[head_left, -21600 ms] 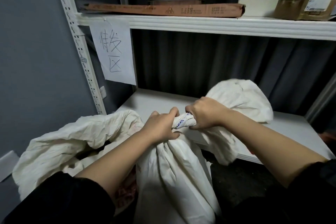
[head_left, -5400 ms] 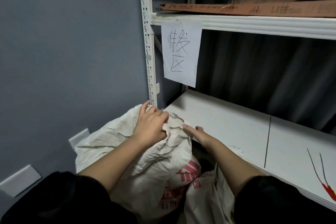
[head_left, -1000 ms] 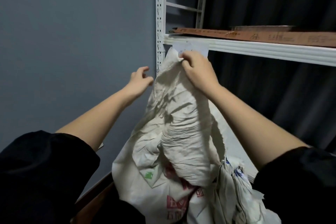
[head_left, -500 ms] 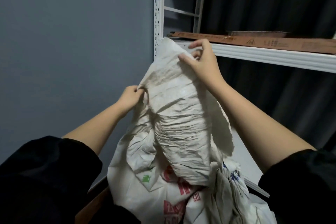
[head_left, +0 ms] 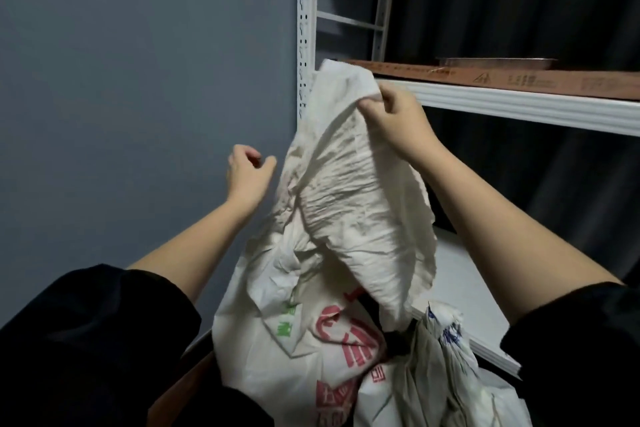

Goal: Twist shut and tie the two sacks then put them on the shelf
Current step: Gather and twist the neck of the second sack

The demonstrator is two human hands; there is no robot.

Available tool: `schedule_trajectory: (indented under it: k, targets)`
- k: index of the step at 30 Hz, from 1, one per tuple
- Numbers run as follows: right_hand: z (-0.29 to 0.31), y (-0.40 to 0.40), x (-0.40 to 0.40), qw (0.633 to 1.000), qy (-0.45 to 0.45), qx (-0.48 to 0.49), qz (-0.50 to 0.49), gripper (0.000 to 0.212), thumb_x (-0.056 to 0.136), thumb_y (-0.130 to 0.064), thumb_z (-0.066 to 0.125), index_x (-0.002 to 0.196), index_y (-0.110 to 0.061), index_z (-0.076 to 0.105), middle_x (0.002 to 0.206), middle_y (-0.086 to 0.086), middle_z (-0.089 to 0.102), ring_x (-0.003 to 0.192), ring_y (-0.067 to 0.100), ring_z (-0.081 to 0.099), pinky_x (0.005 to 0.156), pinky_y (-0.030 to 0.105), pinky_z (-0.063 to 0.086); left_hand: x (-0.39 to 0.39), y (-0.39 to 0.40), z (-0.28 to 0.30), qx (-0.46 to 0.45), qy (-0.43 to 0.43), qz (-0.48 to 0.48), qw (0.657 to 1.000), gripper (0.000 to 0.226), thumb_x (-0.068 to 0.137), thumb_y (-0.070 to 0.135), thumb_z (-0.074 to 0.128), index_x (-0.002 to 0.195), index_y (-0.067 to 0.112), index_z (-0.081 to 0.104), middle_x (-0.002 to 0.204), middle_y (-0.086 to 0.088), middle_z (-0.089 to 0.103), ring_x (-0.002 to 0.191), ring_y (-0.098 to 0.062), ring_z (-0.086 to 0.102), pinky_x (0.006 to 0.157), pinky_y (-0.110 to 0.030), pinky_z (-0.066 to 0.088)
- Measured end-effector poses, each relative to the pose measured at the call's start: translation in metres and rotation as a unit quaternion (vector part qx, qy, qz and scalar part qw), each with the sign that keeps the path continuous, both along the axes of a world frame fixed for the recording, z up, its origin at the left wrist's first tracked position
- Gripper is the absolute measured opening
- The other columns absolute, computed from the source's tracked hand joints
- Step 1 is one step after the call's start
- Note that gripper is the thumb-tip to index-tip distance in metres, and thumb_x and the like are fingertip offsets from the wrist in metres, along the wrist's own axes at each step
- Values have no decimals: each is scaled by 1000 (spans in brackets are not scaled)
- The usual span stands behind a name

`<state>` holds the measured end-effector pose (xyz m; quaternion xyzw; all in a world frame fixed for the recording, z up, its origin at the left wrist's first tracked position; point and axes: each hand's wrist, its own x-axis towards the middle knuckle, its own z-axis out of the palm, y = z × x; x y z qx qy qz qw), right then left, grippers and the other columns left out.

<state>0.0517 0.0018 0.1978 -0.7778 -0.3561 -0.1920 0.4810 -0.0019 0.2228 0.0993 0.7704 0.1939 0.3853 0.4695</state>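
While lifted by its mouth, sack [head_left: 349,204] hung limp and crumpled in front of shelf post [head_left: 306,28]; woven plastic by the look, soft, held creases, probably slick-ish under dry fingers. Right hand [head_left: 398,121] pinched top hem, fingers curled round a fold of cloth, high near upper shelf [head_left: 519,104]. Left hand [head_left: 247,173] was off the sack, just beside its left edge, fingers loosely curled, holding nothing. Bulk of sack sagged low with red and green print showing; looked bottom-heavy, though contents hidden, so weight only a guess. Second sack [head_left: 443,357] sat lower right against lower shelf [head_left: 460,288]; neck looked gathered, knot not confirmable. Judged best hold: gather loose mouth cloth below the hem into one bunch, left hand round the neck as anchor, right twisting above it; one-corner pinch likely to slip or let the mouth gape. Neither sack was on a shelf yet.
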Motion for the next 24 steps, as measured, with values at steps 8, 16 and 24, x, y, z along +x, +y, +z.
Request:
schedule_trajectory:
  k: [8, 16, 24]
  targets:
    - [27, 22, -13, 996, -63, 54, 46, 27, 92, -22, 56, 71, -5, 57, 67, -5, 45, 67, 2, 41, 64, 23, 32, -9, -22, -10, 102, 104, -281, 949, 53, 83, 30, 72, 128, 14, 49, 120, 5, 61, 105, -7, 58, 90, -24, 45]
    - [43, 20, -17, 982, -152, 102, -47, 24, 83, -37, 67, 75, -15, 66, 65, -18, 57, 66, -5, 50, 64, 20, 37, -24, -15, 3, 3, 167, -308, 937, 26, 94, 14, 55, 119, 13, 59, 114, -3, 65, 100, -16, 62, 90, -30, 49]
    - [1, 12, 4, 997, -31, 22, -61, 58, 76, -53, 61, 124, -23, 49, 118, -12, 52, 118, 12, 47, 102, 38, 35, -12, 3, -9, -84, 114, -183, 973, 45, 73, 32, 58, 113, 12, 61, 110, -6, 69, 102, -22, 65, 98, -42, 48]
